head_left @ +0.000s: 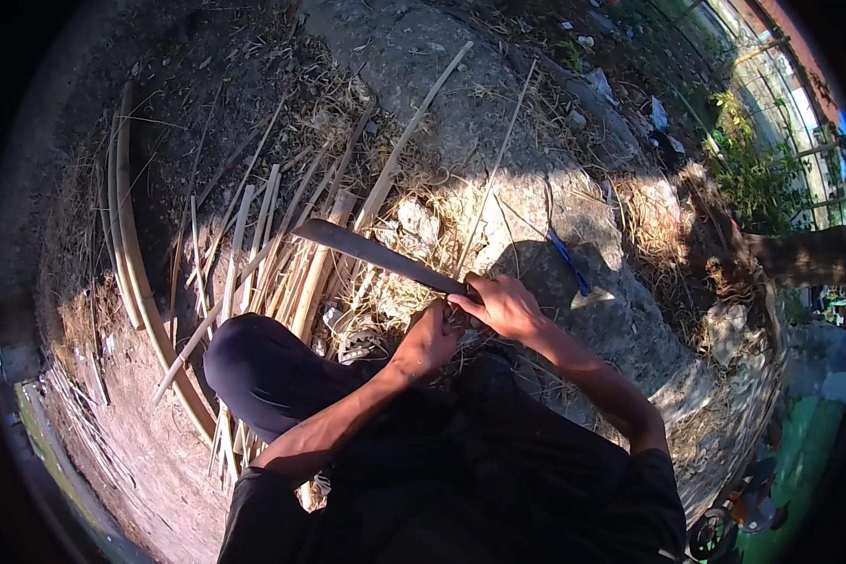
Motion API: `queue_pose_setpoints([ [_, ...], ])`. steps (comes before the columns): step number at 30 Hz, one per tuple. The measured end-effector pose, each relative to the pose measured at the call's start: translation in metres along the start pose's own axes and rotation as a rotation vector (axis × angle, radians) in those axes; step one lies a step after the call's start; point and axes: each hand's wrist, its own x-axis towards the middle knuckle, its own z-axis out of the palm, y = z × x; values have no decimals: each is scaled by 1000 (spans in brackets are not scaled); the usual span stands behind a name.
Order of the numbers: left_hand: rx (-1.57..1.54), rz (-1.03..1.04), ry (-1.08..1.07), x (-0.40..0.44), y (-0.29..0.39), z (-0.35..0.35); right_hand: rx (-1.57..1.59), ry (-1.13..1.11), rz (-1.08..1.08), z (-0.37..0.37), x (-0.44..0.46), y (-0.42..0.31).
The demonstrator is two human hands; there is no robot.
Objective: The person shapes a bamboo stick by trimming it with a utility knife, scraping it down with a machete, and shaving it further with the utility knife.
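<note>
R hand [504,305] closed on machete [376,253]; L hand [427,342] curled just beside, hold unclear. Strips [316,285] on grnd [141,423], partly hidden by knee [254,367]; blue obj. [570,261] on rock [578,202].

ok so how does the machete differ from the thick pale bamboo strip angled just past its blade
The machete is dark grey, while the bamboo strip is pale tan. The machete is in the right hand; no hand touches the bamboo strip. The machete's tip points upper left in the picture, the bamboo strip's far end upper right. Both are long and narrow.
</note>
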Motion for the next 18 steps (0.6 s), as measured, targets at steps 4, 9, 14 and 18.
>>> queue_pose_setpoints([
  [4, -36, 18, 55, 0, 4, 0, -122, 45, -51, -2, -4, -10],
  [9, -48, 38, 57, -5, 3, 2, -27, 75, -70, -10, -5, -12],
  [14, -4, -24, 8, -5, 16, -4, -110, 204, -101, 10, -10, -9],
  [18, -63, 61, 65, -3, 2, 1, 13, -1, 23, -15, -7, -16],
])
